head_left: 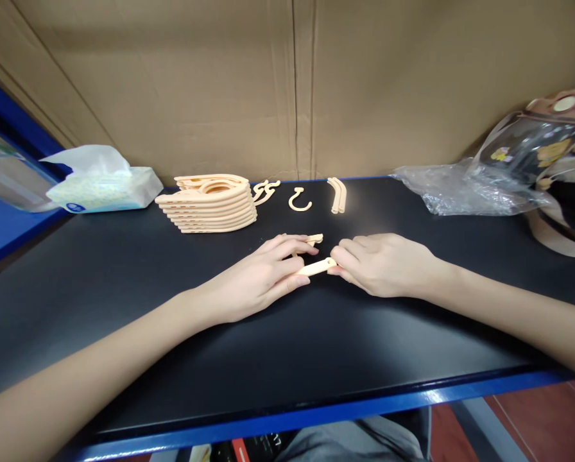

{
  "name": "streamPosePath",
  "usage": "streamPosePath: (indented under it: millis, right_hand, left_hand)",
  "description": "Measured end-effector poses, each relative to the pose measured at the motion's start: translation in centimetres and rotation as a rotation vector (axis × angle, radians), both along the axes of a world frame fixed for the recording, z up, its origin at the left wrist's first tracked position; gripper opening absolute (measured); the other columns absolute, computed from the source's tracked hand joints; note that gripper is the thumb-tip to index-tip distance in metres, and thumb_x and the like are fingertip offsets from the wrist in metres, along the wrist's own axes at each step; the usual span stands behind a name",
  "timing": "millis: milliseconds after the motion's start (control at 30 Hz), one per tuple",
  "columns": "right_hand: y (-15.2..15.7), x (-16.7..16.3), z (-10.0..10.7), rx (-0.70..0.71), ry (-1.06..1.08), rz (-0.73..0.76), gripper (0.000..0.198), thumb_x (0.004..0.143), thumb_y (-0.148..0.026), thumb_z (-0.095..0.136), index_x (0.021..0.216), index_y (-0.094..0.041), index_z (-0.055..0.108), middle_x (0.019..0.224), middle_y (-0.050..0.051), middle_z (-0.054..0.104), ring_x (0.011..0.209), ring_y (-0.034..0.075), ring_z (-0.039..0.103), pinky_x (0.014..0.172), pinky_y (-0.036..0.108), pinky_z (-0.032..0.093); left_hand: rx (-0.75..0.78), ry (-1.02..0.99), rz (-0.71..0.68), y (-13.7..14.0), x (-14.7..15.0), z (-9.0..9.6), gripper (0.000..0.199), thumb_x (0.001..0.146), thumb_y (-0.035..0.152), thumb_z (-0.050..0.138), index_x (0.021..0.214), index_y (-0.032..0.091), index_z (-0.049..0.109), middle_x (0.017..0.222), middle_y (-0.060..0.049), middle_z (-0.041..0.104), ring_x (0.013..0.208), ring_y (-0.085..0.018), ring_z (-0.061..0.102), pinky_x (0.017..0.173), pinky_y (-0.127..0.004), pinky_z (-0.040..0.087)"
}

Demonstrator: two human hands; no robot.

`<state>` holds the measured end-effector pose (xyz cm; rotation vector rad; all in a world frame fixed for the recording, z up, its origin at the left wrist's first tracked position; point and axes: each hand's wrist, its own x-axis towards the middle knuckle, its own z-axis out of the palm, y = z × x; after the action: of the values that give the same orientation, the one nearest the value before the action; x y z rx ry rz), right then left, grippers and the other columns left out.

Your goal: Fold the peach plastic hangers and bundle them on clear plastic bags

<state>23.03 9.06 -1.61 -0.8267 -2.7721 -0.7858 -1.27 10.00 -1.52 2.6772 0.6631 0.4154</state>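
Cream piece (319, 265) over the counter (268, 372). I see left hand (263, 269) fingers closed on it, right hand (388, 264) fingers pinching its end, presumably for steadiness. Stack (210, 208) behind, likely for room.

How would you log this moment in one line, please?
left hand: holding cream piece | right hand: at its right end | behind: stack, lone hook, two strips
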Motion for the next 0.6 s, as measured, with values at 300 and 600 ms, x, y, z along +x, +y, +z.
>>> streamPosePath:
  millis: [300,600]
  right_hand:
    - [-0.29,-0.25,-0.15,-0.018,0.06,0.046,0.041,0.101,-0.029,0.027,0.077,-0.017,0.058,0.06,0.004,0.058,0.052,0.016,0.049,0.052,0.032,0.026]
    - [0.17,0.55,0.28,-0.345,0.21,0.019,0.02,0.094,-0.03,0.041,0.089,-0.017,0.055,0.068,0.001,0.062,0.054,0.014,0.05,0.053,0.028,0.027]
  left_hand:
    - [-0.026,0.006,-0.003,-0.03,-0.06,0.12,0.024,0.1,0.027,0.041,0.096,0.018,0.064,0.138,-0.008,0.051,0.136,-0.024,0.036,0.112,-0.04,0.034]
    - [-0.018,0.001,0.059,0.29,-0.26,0.08,0.024,0.099,0.034,0.043,0.093,0.019,0.06,0.137,-0.009,0.051,0.135,-0.024,0.038,0.115,-0.045,0.025]
